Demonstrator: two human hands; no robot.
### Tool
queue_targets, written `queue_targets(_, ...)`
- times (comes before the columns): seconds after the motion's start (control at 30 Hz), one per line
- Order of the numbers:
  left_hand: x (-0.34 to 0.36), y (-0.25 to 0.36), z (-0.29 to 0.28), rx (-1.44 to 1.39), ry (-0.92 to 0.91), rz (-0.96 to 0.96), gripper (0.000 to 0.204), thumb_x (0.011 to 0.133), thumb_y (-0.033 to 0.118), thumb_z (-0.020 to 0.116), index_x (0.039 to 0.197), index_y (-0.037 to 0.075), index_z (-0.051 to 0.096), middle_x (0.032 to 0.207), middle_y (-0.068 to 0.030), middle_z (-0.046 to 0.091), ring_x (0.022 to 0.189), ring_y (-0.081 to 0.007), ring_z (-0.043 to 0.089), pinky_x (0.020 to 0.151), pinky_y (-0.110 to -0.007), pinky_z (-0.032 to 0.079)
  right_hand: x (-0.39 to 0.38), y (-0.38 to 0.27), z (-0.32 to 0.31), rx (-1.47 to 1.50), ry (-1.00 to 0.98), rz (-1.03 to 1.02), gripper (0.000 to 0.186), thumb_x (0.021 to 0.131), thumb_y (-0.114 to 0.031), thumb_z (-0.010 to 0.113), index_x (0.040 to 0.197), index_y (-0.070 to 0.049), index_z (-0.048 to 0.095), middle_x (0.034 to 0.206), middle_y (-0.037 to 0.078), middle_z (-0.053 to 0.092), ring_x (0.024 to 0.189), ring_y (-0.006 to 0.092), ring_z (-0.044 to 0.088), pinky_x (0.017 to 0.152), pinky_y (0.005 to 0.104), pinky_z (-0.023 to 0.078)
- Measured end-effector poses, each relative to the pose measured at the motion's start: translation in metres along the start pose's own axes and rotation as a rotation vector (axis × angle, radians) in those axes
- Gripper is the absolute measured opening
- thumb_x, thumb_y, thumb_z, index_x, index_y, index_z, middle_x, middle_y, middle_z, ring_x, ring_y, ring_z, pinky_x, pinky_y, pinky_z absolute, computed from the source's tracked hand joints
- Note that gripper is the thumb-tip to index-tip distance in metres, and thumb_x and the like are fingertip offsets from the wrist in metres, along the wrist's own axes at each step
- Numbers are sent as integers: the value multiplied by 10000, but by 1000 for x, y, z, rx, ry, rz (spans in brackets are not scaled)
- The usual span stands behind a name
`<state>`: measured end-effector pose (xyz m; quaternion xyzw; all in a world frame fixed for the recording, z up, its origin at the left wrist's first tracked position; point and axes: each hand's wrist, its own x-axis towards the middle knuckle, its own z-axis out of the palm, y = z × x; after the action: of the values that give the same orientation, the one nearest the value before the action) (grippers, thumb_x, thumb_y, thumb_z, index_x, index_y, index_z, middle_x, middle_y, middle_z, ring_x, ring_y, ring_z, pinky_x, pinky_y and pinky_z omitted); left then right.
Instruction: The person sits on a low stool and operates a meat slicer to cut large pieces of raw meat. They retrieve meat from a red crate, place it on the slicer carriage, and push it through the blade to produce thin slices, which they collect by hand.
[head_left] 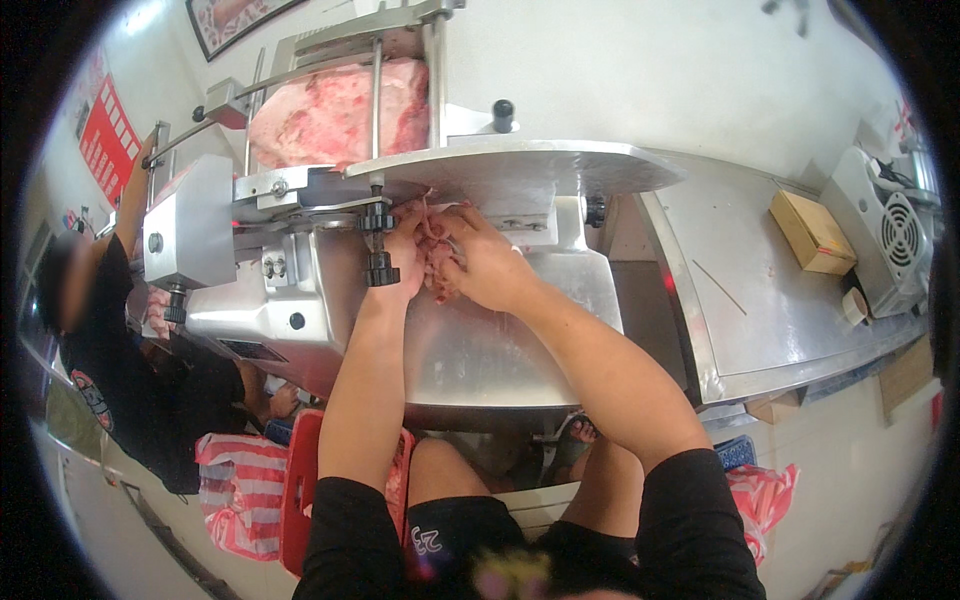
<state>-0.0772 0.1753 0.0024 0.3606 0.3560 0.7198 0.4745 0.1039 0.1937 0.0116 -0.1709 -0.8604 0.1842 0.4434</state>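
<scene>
A small heap of pink meat slices (437, 265) lies low under the plate of a metal meat slicer (500, 160). My left hand (405, 250) curls round the heap's left side, partly hidden behind the slicer's black knobs. From the right, my right hand (487, 262) closes over the same slices with bent fingers. The slices sit between both hands, above the slicer's steel tray (490, 365). Higher up, a big block of pale and red raw meat (335, 110) rests in the slicer's carriage behind metal rods.
To the right stands a steel table (740, 310) with a thin stick, a yellowish box (812, 232) and a grey machine with a round vent (890, 230). A co-worker in black (130, 370) is at the left. Below are a red crate (298, 490) and red-striped bags (240, 490).
</scene>
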Motion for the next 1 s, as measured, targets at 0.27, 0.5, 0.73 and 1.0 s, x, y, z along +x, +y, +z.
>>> queue_targets(0.27,-2,4,-4,81,67,-27,196,1009,71,552,1172,30,653,1009,-65,679,831,-177,630,757,-300,544,-1,-5,1,69,-13,72,331,896,-126,642,1202,-4,614,1262,206,600,1215,436,565,1018,489,485)
queue_targets(0.5,-2,1,-2,34,31,-68,243,1004,137,566,1215,29,620,1072,-73,673,826,-172,622,744,-316,555,-3,-4,-2,76,-24,88,312,900,-148,655,1177,-9,623,1266,201,599,1184,435,584,1007,488,491)
queue_targets(0.73,1,-4,-1,-96,167,34,280,998,189,610,1208,5,603,1241,-152,656,1124,-283,635,1033,-443,517,-22,-15,-91,-8,-267,218,332,929,-255,664,1145,-4,687,1061,202,704,1016,373,682,898,432,530)
queue_targets(1.0,8,1,-2,-162,92,-35,191,1021,163,599,1113,4,652,1095,-125,700,1079,-283,677,994,-408,554,-80,143,-132,126,591,766,368,955,-322,629,1077,14,719,963,173,738,921,292,707,836,388,534)
